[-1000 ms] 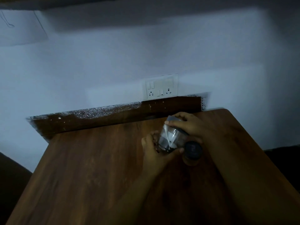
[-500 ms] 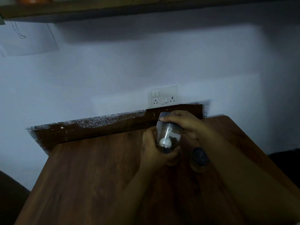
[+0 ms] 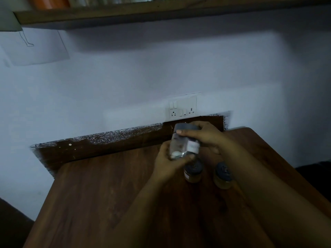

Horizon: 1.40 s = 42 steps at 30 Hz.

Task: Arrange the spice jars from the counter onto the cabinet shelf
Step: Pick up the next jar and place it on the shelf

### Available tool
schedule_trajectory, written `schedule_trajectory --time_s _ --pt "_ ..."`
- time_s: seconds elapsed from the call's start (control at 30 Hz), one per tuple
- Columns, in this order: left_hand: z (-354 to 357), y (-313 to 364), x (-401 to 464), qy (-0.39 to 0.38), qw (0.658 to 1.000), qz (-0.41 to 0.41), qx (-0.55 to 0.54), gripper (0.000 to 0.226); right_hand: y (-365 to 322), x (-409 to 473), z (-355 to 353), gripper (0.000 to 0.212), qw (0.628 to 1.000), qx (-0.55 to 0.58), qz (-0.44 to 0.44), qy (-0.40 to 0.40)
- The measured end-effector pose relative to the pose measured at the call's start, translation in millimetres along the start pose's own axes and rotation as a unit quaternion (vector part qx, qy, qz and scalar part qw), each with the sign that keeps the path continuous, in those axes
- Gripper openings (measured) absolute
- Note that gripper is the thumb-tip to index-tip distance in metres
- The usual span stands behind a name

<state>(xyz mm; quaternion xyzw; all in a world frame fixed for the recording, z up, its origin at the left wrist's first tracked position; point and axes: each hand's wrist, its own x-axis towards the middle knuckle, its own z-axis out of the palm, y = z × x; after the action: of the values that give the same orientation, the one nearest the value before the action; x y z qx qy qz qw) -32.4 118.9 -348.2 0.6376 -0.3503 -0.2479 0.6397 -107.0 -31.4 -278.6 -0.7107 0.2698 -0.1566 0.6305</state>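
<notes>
A clear spice jar (image 3: 180,145) with a grey lid and a white label is held above the wooden counter (image 3: 111,194). My left hand (image 3: 166,165) grips its base from below. My right hand (image 3: 204,136) wraps its fingers over the lid and upper side. Two small jars stand on the counter just under the hands: one (image 3: 193,173) directly below the held jar, the other (image 3: 223,176) to its right, both with dark lids and yellowish contents. The wooden cabinet shelf (image 3: 161,11) runs along the top of the view.
A white switch and socket plate (image 3: 182,109) is on the wall behind the hands. A dark wooden back strip (image 3: 100,147) edges the counter. A sheet of paper (image 3: 34,47) hangs on the wall at upper left. Items, one orange (image 3: 52,1), stand on the shelf.
Both hands have lifted the clear jar higher off the counter. The view has tilted up, so the shelf shows, and a second small jar has come into view below the hands.
</notes>
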Motion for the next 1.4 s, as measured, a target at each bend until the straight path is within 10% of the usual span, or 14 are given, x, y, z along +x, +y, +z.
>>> schedule_trajectory --time_s 0.1,0.4,1.2,1.4 --pt "-11 8 -1 -0.073 0.979 -0.079 -0.172 0.071 -7 -10 -4 0.059 0.995 0.054 -0.013 -0.080" --pt "-11 7 -13 -0.082 0.980 -0.042 -0.178 0.093 -14 -19 7 0.059 0.988 0.112 -0.048 -0.090" --pt "-15 15 -16 -0.131 0.970 -0.042 -0.202 0.069 -18 -19 -7 0.069 0.984 0.092 -0.059 -0.143" --pt "-2 15 -11 -0.144 0.968 -0.037 -0.204 0.069 -16 -21 -18 0.041 0.984 0.118 -0.051 -0.126"
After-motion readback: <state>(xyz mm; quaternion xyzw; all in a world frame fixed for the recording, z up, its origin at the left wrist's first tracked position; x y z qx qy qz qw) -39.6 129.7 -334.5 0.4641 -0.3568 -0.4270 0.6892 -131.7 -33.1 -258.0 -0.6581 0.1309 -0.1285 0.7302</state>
